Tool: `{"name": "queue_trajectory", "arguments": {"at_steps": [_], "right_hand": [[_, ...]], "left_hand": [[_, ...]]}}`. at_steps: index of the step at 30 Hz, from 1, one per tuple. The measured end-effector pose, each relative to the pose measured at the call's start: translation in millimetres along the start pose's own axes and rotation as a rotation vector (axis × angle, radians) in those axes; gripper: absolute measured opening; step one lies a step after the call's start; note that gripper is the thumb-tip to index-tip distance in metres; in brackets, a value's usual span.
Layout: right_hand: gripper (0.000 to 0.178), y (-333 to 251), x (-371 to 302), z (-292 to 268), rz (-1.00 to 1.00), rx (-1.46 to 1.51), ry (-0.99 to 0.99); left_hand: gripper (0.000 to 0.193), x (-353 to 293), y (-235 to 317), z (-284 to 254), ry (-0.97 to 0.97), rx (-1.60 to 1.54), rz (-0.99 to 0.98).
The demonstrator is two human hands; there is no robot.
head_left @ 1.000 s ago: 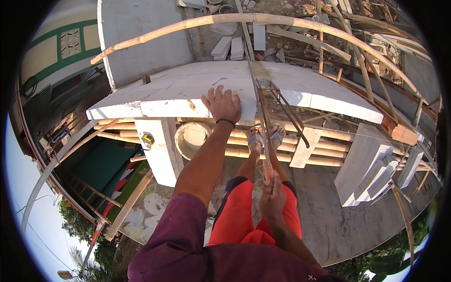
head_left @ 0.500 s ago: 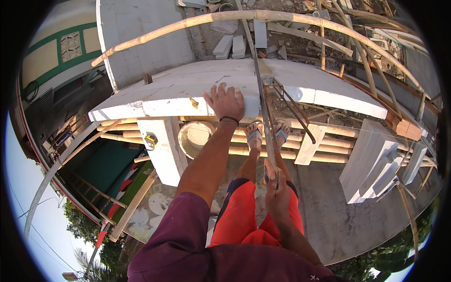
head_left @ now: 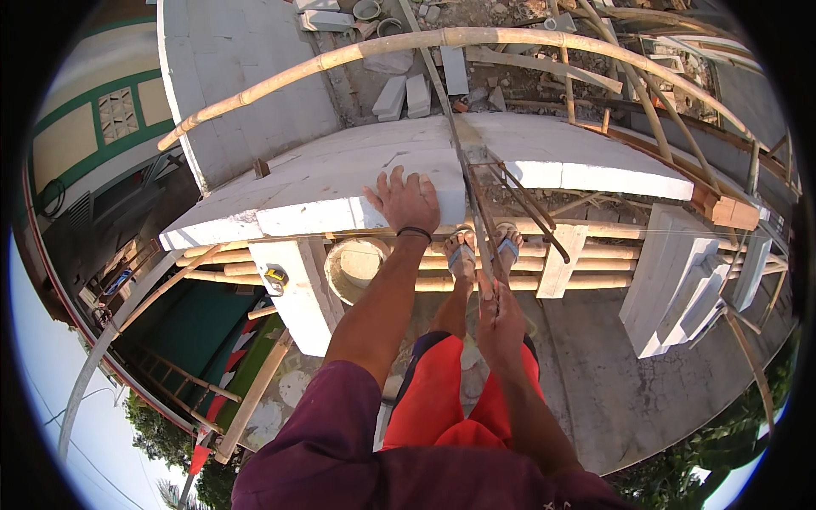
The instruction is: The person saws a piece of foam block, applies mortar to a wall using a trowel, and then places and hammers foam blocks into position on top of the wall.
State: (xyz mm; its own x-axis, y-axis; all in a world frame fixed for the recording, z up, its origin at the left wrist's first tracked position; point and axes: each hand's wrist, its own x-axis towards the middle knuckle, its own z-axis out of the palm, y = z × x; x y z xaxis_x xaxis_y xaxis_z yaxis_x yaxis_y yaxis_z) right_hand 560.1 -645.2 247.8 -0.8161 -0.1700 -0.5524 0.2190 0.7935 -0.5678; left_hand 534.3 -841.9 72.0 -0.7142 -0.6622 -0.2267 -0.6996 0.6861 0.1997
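1. The white block (head_left: 452, 183) lay at the near edge of the wall top, beside the gap with the rusty metal rods (head_left: 552, 227).
2. The left hand (head_left: 405, 201) rested palm down on it, fingers somewhat spread and gripping nothing.
3. The right hand (head_left: 501, 321) was closed around the near end of a long thin strip (head_left: 482, 225), perhaps a saw blade, which ran up past the block's end; from where I stood I couldn't tell whether they touched.
4. I judged the block stiff but brittle, chalky rather than slick, and fairly light for its bulk. Its corners would probably chip, so the broad top and flat sides seemed the best places to hold.
5. The strip looked stiff edgewise and liable to bend sideways. The near end seemed the right place to take it, with fingers clear of its edges.
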Motion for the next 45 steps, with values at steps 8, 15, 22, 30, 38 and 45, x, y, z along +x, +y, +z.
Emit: {"name": "queue_trajectory", "arguments": {"at_steps": [8, 15, 22, 30, 38, 45], "right_hand": [[0.035, -14, -4, -21, 0.246, 0.128, -0.19], [0.044, -16, 15, -7, 0.342, -0.049, -0.282], [0.047, 13, -32, -8, 0.117, 0.158, -0.101], [0.043, 21, -14, 2, 0.221, 0.147, -0.145], [0.038, 27, -1, 6, 0.129, 0.066, -0.153], [0.038, 27, -43, -11, 0.294, 0.233, -0.156]], "left_hand": [[0.037, -1, -4, 3, 0.012, 0.003, -0.002], [0.036, -2, -5, 6, 0.009, 0.021, 0.006], [0.036, -1, -3, 6, 0.023, 0.037, -0.004], [0.035, -2, -3, 6, 0.045, 0.044, 0.02], [0.036, 2, 1, 1, 0.02, 0.003, 0.006], [0.038, -8, -5, 7, 0.023, 0.016, -0.002]]}}
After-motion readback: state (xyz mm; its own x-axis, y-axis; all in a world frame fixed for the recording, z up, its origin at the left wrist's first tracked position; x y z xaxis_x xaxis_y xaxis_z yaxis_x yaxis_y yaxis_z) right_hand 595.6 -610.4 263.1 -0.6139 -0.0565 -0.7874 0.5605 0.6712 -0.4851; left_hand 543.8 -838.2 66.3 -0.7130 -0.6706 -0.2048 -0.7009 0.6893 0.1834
